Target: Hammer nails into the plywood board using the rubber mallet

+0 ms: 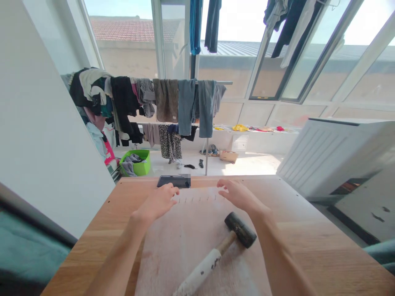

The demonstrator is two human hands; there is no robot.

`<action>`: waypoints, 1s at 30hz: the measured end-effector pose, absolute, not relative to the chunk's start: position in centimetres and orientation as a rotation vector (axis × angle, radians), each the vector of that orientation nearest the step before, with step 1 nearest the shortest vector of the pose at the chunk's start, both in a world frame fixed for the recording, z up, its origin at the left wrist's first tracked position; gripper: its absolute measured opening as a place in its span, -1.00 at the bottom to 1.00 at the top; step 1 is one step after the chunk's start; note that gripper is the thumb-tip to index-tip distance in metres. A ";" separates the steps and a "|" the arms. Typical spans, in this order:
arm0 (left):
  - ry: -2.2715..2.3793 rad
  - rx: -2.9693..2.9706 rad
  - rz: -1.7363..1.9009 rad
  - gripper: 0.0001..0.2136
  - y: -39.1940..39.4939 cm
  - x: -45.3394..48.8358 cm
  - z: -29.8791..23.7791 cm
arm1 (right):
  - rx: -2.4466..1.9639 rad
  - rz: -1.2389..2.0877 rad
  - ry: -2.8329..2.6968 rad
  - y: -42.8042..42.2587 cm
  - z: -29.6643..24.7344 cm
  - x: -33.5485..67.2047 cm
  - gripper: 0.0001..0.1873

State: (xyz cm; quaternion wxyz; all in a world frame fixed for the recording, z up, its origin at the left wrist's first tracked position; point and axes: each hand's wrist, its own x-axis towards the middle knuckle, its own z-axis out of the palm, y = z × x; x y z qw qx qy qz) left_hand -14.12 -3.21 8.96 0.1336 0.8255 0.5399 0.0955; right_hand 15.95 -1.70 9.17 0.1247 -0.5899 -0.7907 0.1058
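My left hand [159, 201] rests on the far left part of a pale wooden board [188, 242], fingers curled loosely at a row of several small nails [197, 199]. My right hand [237, 194] lies on the board's far right part, fingers stretched toward the same row and holding nothing. A rubber mallet [239, 229] with a black head and a white-stained handle lies on the board between my forearms. The board sits on a wooden table [308, 238].
A dark phone [173, 181] lies at the table's far edge. Beyond stand a clothes rack [173, 102] hung with garments, a green basket [137, 162], a white unit [333, 156] at right and a white wall [40, 135] at left.
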 end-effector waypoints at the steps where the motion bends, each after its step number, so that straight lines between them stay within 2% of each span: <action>1: 1.563 2.391 0.268 -0.77 -3.2 -14.1 8.9 | -1.739 0.299 -2.292 -1.6 9.0 16.0 -0.78; 11: 1.515 2.398 0.256 -0.69 -2.8 -15.1 8.0 | -1.753 0.369 -2.296 -1.0 7.7 15.9 -0.71; 23: 1.562 2.448 0.316 -0.73 -3.6 -14.6 9.2 | -1.694 0.396 -2.249 -0.8 8.5 16.8 -0.72; 30: 1.640 2.447 0.303 -0.86 -3.2 -15.0 9.3 | -1.751 0.333 -2.347 0.1 8.0 17.4 -0.76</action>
